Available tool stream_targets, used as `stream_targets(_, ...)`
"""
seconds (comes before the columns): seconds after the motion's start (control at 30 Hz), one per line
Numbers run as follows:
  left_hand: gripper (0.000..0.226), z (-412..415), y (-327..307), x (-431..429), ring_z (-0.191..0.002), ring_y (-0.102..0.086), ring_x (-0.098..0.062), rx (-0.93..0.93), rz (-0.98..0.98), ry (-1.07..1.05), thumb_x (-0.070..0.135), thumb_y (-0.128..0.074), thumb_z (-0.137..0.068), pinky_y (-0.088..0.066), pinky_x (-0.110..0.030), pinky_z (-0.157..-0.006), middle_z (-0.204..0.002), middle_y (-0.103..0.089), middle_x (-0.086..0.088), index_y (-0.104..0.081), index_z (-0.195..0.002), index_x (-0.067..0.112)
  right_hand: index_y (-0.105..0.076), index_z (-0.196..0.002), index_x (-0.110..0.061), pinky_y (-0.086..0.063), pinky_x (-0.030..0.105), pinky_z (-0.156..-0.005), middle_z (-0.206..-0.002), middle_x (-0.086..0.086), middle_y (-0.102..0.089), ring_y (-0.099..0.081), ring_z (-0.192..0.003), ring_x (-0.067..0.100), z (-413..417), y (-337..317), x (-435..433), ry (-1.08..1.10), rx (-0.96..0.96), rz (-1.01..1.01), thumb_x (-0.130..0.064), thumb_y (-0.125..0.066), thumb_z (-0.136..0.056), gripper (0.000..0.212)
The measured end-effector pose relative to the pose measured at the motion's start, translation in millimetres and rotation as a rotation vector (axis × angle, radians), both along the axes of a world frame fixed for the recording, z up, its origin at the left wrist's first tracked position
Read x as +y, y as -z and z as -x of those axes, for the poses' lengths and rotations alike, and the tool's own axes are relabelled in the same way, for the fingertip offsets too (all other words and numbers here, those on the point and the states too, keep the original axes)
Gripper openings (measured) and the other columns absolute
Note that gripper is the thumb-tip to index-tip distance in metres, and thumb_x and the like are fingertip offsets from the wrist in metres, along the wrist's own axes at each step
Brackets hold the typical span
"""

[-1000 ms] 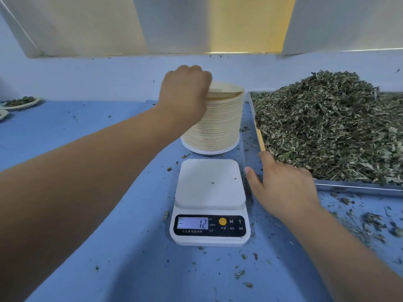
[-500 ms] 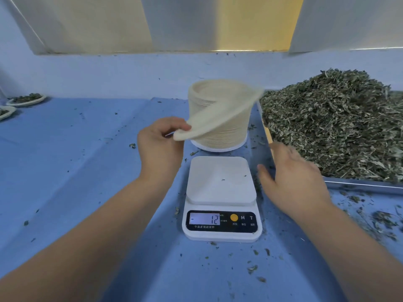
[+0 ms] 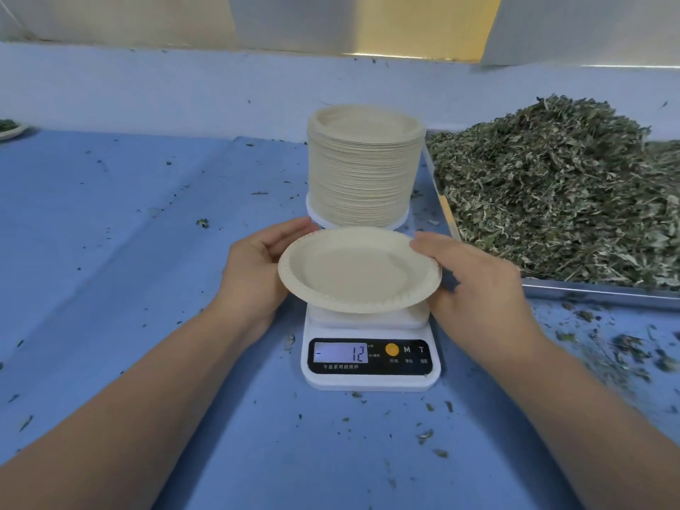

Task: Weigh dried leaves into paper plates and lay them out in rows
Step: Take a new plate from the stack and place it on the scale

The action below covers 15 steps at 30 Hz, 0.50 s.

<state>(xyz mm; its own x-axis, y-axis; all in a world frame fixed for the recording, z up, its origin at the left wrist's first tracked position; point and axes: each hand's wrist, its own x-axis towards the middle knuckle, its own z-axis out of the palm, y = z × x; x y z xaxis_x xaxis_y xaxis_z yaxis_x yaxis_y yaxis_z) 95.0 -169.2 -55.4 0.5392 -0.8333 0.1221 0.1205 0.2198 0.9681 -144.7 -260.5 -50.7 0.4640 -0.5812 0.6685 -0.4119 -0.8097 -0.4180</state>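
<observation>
Both hands, left (image 3: 254,268) and right (image 3: 474,277), grip an empty plate (image 3: 358,270) by its rim just above the scale (image 3: 369,358), display showing -12.

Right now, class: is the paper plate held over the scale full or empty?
Empty. The paper plate, gripped by the left hand and right hand, shows a bare inside.

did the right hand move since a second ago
Yes. The right hand moved left from beside the tray toward the scale, and now grips the plate.
</observation>
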Motion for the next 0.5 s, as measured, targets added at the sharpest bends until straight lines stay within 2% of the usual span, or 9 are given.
stream_targets(0.07,0.054,-5,5,-2,-0.107,-0.074,-0.015,-0.027,-0.035,-0.024,-0.021,-0.069,-0.080,-0.060,-0.023,-0.080,-0.111,-0.078,0.004,-0.070,-0.117,0.018,-0.071,-0.123,-0.010,-0.049,0.029,-0.102,-0.128,0.008,-0.069,-0.067,-0.114,0.020,0,0,-2,0.016,0.024,-0.002,0.003,-0.075,-0.083,0.042)
stream_targets(0.2,0.046,-12,7,-3,-0.109,-0.072,-0.012,-0.006,-0.088,-0.136,-0.023,-0.058,-0.088,-0.059,-0.028,-0.094,-0.113,-0.077,-0.001,-0.073,-0.113,0.013,-0.066,-0.132,-0.008,-0.044,0.039,-0.110,-0.138,0.010,-0.062,-0.063,-0.123,0.026,-1,0,-3,0.020,0.155,-0.019,0.010,-0.060,-0.090,0.046)
stream_targets(0.27,0.038,-13,5,-1,-0.113,-0.071,-0.012,0.063,-0.101,-0.157,-0.015,-0.057,-0.093,-0.058,-0.029,-0.094,-0.116,-0.076,-0.001,-0.073,-0.111,0.013,-0.063,-0.135,-0.011,-0.048,0.043,-0.107,-0.136,0.010,-0.064,-0.064,-0.121,0.030,0,-4,-2,0.036,0.166,-0.064,0.013,-0.052,-0.089,0.053)
stream_targets(0.37,0.027,-10,-1,2,-0.116,-0.069,-0.012,0.162,-0.109,-0.192,0.003,-0.054,-0.100,-0.058,-0.024,-0.089,-0.121,-0.073,0.002,-0.072,-0.115,0.014,-0.059,-0.140,-0.020,-0.056,0.048,-0.091,-0.124,0.009,-0.069,-0.067,-0.105,0.035,2,-10,4,0.056,0.171,-0.082,0.013,-0.047,-0.088,0.062)
stream_targets(0.43,0.027,-4,-5,4,-0.119,-0.065,-0.005,0.125,-0.102,-0.207,0.019,-0.055,-0.095,-0.057,-0.021,-0.090,-0.125,-0.071,0.007,-0.073,-0.116,0.021,-0.054,-0.144,-0.022,-0.056,0.048,-0.085,-0.123,0.009,-0.069,-0.067,-0.096,0.035,2,-13,8,0.064,0.172,-0.069,0.013,-0.046,-0.088,0.066)
stream_targets(0.5,0.039,3,-7,6,-0.119,-0.061,0.004,0.052,-0.101,-0.196,0.035,-0.053,-0.083,-0.053,-0.022,-0.098,-0.132,-0.066,0.013,-0.073,-0.116,0.032,-0.051,-0.147,-0.025,-0.052,0.041,-0.078,-0.123,0.009,-0.068,-0.063,-0.086,0.030,2,-14,8,0.088,0.191,-0.077,0.012,-0.046,-0.089,0.069)
